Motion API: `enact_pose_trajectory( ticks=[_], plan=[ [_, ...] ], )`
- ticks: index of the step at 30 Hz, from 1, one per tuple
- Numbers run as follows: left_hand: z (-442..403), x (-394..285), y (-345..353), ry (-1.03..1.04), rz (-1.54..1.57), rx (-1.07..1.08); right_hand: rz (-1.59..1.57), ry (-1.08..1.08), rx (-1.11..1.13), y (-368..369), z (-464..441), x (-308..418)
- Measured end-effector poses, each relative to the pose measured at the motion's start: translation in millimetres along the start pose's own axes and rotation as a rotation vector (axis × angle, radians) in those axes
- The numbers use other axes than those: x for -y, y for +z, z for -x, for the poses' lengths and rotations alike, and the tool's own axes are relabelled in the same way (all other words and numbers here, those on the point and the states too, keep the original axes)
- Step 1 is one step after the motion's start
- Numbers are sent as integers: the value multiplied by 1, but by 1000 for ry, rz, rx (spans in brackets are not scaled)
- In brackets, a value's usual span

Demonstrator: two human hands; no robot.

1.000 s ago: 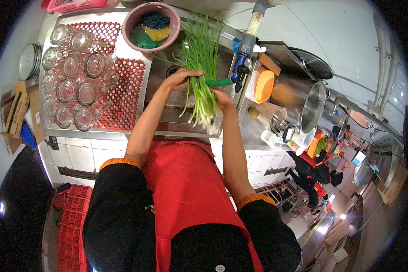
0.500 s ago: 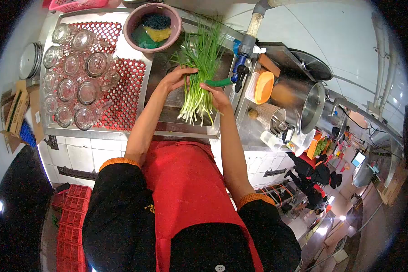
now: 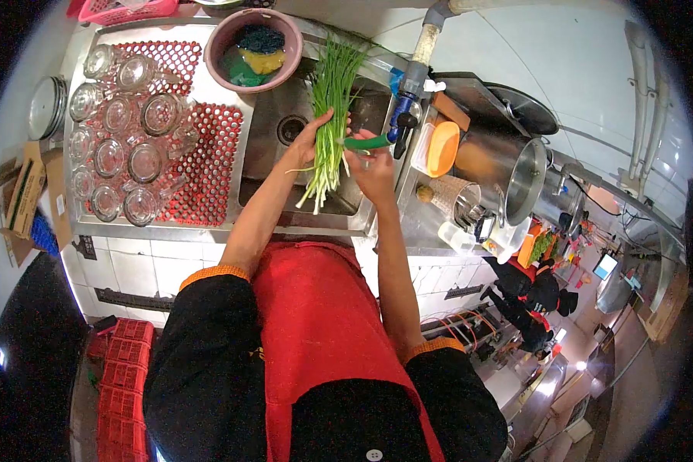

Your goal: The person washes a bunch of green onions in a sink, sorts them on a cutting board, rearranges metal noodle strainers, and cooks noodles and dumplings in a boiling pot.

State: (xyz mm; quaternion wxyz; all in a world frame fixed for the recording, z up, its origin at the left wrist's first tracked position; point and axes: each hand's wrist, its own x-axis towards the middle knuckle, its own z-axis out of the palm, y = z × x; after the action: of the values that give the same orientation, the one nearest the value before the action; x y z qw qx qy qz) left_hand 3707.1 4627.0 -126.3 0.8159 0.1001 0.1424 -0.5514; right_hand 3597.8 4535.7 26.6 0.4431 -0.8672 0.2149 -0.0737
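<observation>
Left hand (image 3: 309, 141), centre of head view: curled round spring onions (image 3: 330, 108), 1 bunch, held over sink (image 3: 258, 146), probably so drips land there. Right hand (image 3: 373, 177), just right: fingers half-curled beside green hose (image 3: 368, 143); hold cannot be told.

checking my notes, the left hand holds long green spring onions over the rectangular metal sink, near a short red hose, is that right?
Not quite: the short hose is green, not red, as the head view shows. The left hand does hold long green spring onions over the rectangular metal sink, near that hose.
</observation>
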Motion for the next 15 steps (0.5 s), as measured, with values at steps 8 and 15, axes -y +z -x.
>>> enact_pose_trajectory(
  ticks=[8,15],
  plan=[
    [1,1,36,79,-451,-65,-40,-95,-210,-65,-13,126],
    [79,-14,68,-15,-630,-357,118,-237,-126,-86,-23,144]
  ],
)
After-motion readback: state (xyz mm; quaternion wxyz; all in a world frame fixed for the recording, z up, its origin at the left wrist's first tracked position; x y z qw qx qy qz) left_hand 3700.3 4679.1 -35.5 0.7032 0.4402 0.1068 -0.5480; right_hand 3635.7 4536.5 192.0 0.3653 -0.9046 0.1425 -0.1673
